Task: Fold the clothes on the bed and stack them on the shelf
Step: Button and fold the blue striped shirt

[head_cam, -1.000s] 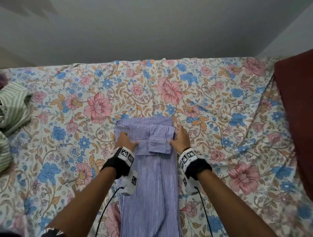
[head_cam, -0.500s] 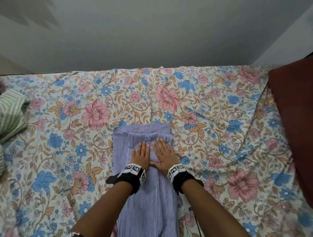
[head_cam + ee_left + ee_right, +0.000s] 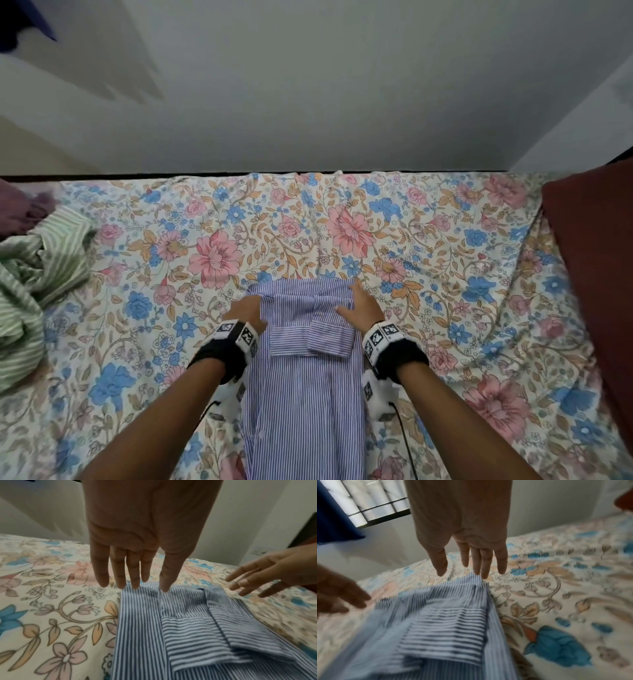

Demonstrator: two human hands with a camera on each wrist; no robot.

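Blue-and-white striped shirt (image 3: 301, 377): lies flat on the floral bedsheet (image 3: 445, 274), folded into a long narrow strip running from the near edge of the bed toward the wall. Two cuffed sleeves (image 3: 329, 337) are folded across its upper part, their stripes running crosswise to the body's.

Left hand (image 3: 245, 313): at the shirt's far left corner, fingers straight and together, gripping nothing; in the left wrist view the fingertips (image 3: 135, 585) are at the top edge of the cloth.

Right hand (image 3: 363, 305): at the far right corner, palm down, fingers extended and slightly spread, gripping nothing; the thumb lies over the fabric. Whether the palm presses on the cloth cannot be told.

Both wrists carry black bands with white marker blocks (image 3: 236, 334).

Green-and-white striped garment (image 3: 30, 291): crumpled in a heap at the bed's left edge, well apart from the shirt.

Dark red pillow (image 3: 592, 274): at the bed's right edge.

Pale wall (image 3: 342, 85): behind the bed.
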